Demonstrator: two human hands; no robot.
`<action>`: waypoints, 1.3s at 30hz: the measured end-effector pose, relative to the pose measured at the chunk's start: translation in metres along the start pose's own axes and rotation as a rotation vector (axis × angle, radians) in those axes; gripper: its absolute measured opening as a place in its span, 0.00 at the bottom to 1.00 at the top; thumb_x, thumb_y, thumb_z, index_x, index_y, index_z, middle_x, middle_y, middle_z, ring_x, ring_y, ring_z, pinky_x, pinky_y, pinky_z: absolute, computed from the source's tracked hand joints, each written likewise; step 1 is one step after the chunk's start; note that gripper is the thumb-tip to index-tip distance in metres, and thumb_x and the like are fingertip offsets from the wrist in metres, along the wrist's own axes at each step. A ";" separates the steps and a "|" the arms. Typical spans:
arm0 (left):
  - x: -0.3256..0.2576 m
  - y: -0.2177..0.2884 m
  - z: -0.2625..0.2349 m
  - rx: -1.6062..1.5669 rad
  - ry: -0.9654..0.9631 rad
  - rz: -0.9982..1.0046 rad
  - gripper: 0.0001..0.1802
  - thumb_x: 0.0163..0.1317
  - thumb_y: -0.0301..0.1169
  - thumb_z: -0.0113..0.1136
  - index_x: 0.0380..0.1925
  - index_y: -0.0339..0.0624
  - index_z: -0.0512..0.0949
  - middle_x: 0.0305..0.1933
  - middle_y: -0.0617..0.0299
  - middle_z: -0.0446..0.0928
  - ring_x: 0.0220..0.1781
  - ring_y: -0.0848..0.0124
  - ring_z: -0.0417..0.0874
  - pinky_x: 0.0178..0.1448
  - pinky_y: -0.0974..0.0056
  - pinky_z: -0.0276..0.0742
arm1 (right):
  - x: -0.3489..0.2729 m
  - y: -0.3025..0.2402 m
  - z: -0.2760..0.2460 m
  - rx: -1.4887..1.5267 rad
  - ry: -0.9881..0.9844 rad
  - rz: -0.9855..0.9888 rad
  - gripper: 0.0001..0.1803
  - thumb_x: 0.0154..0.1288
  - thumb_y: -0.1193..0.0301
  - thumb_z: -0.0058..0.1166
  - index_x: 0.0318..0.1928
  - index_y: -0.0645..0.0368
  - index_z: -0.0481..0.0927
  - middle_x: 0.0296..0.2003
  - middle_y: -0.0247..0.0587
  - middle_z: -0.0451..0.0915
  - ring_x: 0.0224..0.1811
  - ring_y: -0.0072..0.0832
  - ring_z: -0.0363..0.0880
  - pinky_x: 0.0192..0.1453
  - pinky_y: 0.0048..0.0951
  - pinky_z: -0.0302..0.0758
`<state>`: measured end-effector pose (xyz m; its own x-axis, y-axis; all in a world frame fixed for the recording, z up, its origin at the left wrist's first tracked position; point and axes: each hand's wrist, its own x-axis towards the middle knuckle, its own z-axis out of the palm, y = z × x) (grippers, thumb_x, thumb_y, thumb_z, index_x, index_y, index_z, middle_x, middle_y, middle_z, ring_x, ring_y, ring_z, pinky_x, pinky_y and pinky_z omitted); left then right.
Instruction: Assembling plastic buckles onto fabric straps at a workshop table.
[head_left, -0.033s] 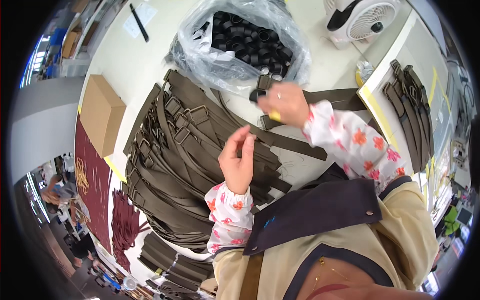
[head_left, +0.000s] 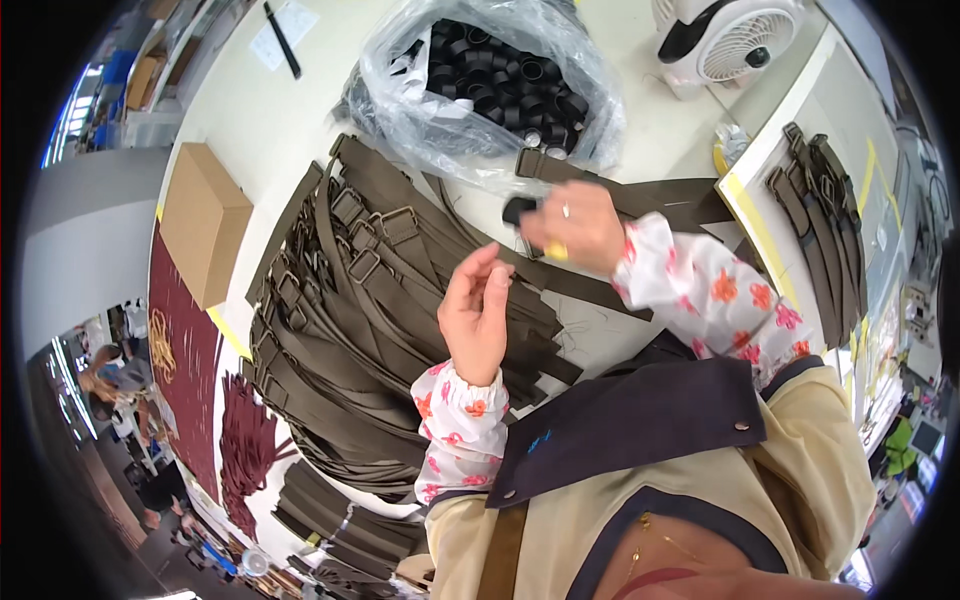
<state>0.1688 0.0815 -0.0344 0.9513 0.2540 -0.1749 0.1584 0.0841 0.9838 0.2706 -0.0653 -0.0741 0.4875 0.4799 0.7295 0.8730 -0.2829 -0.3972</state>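
Note:
My right hand (head_left: 575, 228) is closed on a small black plastic ring (head_left: 516, 209) and on a dark brown webbing strap (head_left: 660, 197) that runs off to the right across the table. My left hand (head_left: 478, 312) is raised just left of it, above a fanned pile of brown straps with metal buckles (head_left: 350, 300). Its fingertips are drawn to the thumb with nothing visible between them. A clear plastic bag of black plastic rings (head_left: 500, 80) lies open just beyond my right hand.
A cardboard box (head_left: 203, 222) sits at the table's left edge. A white desk fan (head_left: 730, 40) stands at the back right. More brown straps (head_left: 825, 220) lie on a board at the right. Maroon straps (head_left: 245, 440) lie lower left, where other people sit.

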 end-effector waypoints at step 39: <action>-0.079 -0.030 -0.071 1.453 -0.711 0.567 0.11 0.45 0.28 0.50 0.32 0.42 0.75 0.40 0.63 0.72 0.49 0.68 0.70 0.53 0.60 0.62 | -0.103 -0.103 -0.058 0.832 -0.780 0.921 0.10 0.54 0.70 0.55 0.35 0.61 0.75 0.23 0.46 0.77 0.25 0.41 0.76 0.30 0.34 0.71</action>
<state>0.0703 0.1271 -0.0527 0.8267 -0.5383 -0.1634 -0.5047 -0.8380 0.2074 0.1298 -0.1339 -0.0756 0.5150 0.7925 -0.3266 -0.1196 -0.3109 -0.9429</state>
